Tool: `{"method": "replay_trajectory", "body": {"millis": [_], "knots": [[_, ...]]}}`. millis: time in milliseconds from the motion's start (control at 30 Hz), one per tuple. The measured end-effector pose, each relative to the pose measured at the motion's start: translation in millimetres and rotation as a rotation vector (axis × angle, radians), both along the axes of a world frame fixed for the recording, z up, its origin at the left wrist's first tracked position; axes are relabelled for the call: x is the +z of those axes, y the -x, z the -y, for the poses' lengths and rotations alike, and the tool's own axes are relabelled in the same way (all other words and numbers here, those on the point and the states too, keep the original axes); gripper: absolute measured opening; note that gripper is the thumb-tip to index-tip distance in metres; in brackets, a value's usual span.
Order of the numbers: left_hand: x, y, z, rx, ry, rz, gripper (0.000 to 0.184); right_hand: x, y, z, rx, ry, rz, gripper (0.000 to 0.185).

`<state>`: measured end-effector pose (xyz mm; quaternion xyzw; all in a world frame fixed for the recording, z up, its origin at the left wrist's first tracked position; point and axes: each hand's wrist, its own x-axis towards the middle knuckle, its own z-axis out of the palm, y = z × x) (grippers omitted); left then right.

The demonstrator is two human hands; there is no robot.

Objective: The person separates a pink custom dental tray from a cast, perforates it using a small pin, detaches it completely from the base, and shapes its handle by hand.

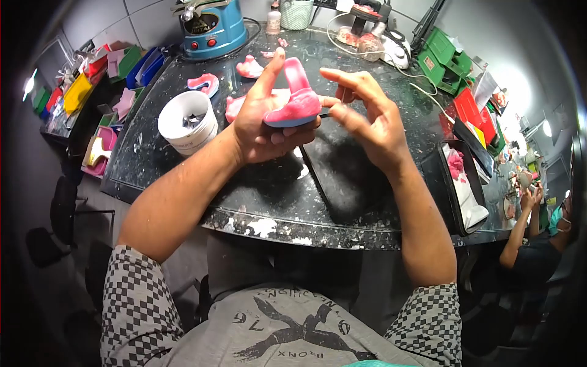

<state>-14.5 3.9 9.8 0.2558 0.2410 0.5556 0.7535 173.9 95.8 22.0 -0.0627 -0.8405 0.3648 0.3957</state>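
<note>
A dental model [293, 110] with pink wax-like material over a pale blue base rests in my left hand [260, 119]. The fingers of that hand are wrapped beneath it, and the thumb stands up along its left side. My right hand [370, 116] is just right of the model, its thumb and index finger apart. One of its fingertips reaches the model's right edge; whether it touches cannot be made out. Behind my left hand lies another pink piece [234, 109], partly hidden. Farther back are a pink piece [249, 67] and a pink and blue horseshoe-shaped piece [205, 83].
A white tub [188, 125] with scraps inside stands left on the black table [269, 205]. At the back is a blue machine [213, 30]. To the right are a white cable [422, 82], green bins [443, 61] and a black case [461, 189]. Another person [538, 238] works far right.
</note>
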Motion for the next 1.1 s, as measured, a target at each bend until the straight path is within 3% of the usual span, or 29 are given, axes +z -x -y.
{"method": "replay_trajectory", "body": {"millis": [33,100,300,367,433,600,700,867,1100], "knots": [[-2,2,-1,0.001,-0.001,0.005,0.097,0,0,2,-0.018,-0.133,0.024,0.050],[-7,2,-3,-0.075,-0.055,-0.073,0.098,1,2,8,-0.020,-0.075,0.052,0.054],[-4,2,-3,-0.115,0.013,0.026,0.096,2,-3,2,0.065,-0.156,0.106,0.042],[-19,13,-10,-0.169,-0.095,-0.010,0.096,4,-3,7,0.053,-0.126,0.050,0.042],[-4,0,-5,0.025,-0.066,-0.080,0.096,9,-4,6,0.021,-0.226,0.002,0.040],[-13,-4,-14,0.407,-0.488,-0.503,0.098,13,-13,-9,-0.084,-0.338,-0.045,0.039],[-8,-6,-9,0.353,-0.702,-0.726,0.081,15,-12,-8,-0.095,-0.267,-0.104,0.036],[-15,-13,-4,0.462,-0.692,-0.562,0.051,9,-8,-15,-0.087,-0.170,-0.086,0.032],[-20,-9,-3,0.531,-0.615,-0.528,0.042,5,-5,-21,-0.010,0.010,-0.073,0.028]]}}
